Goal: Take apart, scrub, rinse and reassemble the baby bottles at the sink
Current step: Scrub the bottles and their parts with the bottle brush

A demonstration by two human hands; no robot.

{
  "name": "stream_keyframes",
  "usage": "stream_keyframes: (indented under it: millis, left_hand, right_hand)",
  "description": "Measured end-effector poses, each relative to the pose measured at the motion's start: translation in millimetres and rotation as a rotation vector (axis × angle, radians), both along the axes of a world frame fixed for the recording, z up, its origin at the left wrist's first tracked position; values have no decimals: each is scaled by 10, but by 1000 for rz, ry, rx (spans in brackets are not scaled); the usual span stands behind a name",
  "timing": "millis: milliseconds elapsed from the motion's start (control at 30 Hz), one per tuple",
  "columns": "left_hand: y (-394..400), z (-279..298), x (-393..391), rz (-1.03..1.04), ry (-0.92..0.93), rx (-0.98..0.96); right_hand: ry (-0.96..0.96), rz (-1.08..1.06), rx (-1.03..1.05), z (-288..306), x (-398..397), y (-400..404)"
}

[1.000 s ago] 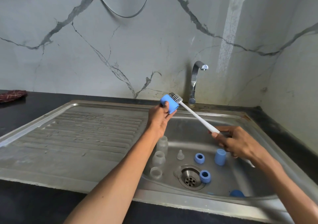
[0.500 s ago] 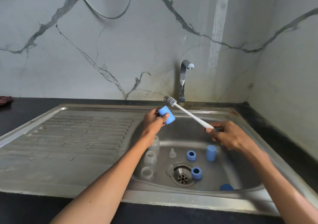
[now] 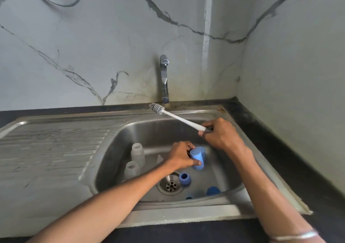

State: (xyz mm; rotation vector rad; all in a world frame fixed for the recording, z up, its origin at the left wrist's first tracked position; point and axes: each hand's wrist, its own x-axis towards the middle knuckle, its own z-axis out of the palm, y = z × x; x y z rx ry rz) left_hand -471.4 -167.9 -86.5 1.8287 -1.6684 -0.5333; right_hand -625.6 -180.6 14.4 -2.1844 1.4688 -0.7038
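Steel sink (image 3: 56, 149) under marbled wall; left grip (image 3: 180, 156) holds blue cap (image 3: 197, 157), right grip (image 3: 221, 133) clasps brush (image 3: 179, 118).

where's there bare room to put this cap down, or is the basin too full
The ribbed drainboard left of the basin is bare. The basin's back floor below the tap is free too. It is crowded around the drain: clear bottles on its left, blue ring beside it, blue caps at the front wall.

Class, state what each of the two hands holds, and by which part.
The left hand grips a blue cap round its side; the right hand holds the bottle brush by its handle end.
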Motion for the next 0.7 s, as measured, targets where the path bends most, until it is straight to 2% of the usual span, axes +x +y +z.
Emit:
stream_keyframes:
  millis: [367,700]
  left_hand:
    - [-329,-462,-374,-256,-190,152]
    - [-304,-567,-338,-260,-169,191]
  right_hand:
    - [-7,8,61,-136,-61,-223]
    - [5,22,69,-132,-59,-197]
